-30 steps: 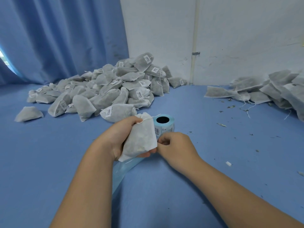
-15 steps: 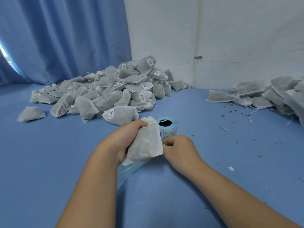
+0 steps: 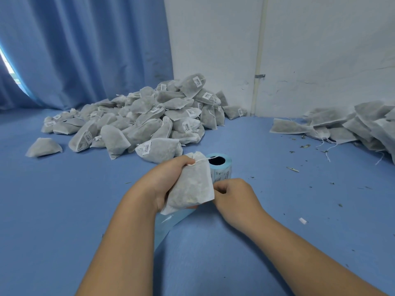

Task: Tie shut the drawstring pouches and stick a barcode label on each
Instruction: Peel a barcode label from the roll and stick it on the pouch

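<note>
My left hand (image 3: 164,180) grips a white drawstring pouch (image 3: 191,186) by its gathered neck, and the pouch hangs down against my palm. A blue roll of barcode labels (image 3: 220,167) stands just behind it. My right hand (image 3: 233,197) sits with curled fingers at the foot of the roll, next to the pouch's lower right corner; what the fingertips pinch is hidden. A strip of blue backing paper (image 3: 166,227) trails from the roll toward me under my left forearm.
A big heap of labelled pouches (image 3: 145,118) lies at the back left of the blue table (image 3: 64,210). A second heap of pouches (image 3: 352,124) with loose strings lies at the far right. Herb crumbs and a white scrap (image 3: 302,221) dot the right side.
My hands, the pouch and the roll keep almost the same pose; my right hand has edged slightly lower beside the pouch's corner. The view shifted a little.
</note>
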The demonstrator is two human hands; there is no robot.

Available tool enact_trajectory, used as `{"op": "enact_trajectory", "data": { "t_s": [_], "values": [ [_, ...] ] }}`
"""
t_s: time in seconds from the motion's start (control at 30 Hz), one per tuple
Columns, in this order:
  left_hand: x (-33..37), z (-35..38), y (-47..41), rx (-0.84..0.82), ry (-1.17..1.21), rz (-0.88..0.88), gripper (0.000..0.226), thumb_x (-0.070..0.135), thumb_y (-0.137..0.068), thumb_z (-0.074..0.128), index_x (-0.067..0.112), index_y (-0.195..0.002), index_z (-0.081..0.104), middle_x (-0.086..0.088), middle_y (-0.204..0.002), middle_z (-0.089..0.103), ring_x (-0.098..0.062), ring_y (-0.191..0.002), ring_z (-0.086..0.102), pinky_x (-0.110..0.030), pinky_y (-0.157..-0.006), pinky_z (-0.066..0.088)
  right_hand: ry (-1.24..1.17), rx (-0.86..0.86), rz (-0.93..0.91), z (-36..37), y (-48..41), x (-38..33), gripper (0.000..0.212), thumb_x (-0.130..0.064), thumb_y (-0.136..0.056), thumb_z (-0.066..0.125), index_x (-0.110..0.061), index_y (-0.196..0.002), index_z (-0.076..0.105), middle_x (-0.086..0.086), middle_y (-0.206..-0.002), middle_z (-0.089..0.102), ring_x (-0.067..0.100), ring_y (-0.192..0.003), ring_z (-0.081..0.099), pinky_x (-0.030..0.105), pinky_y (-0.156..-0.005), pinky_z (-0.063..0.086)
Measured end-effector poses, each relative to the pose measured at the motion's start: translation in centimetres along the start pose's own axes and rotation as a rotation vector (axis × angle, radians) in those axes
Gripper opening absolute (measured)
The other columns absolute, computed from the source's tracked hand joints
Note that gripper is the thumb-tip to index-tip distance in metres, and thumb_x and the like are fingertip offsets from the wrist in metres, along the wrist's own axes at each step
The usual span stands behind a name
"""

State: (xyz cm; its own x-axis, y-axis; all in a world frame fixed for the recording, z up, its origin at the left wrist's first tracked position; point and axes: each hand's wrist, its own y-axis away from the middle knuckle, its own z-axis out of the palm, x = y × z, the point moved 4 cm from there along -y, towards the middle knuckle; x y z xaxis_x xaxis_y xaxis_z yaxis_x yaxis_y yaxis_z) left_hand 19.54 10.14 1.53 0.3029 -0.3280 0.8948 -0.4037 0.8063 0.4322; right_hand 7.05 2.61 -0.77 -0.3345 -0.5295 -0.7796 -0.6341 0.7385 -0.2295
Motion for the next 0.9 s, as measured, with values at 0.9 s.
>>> {"op": "enact_trajectory", "data": {
  "t_s": [0.9],
  "values": [
    [0.2,-0.5,-0.1,0.064,-0.028,0.063,0.025,0.031,-0.089,0.057,0.009,-0.099,0.063,-0.029,-0.115,0.067,-0.046,-0.108,0.064,-0.058,-0.101,0.045,0.148,0.093,0.073,-1.1,0.3,1.2,0.018,-0.017,-0.076,0.055,-0.001,-0.070,0.057,0.010,-0.066,0.052,0.015,-0.060,0.039,0.030,-0.056,0.034]
  ]
}}
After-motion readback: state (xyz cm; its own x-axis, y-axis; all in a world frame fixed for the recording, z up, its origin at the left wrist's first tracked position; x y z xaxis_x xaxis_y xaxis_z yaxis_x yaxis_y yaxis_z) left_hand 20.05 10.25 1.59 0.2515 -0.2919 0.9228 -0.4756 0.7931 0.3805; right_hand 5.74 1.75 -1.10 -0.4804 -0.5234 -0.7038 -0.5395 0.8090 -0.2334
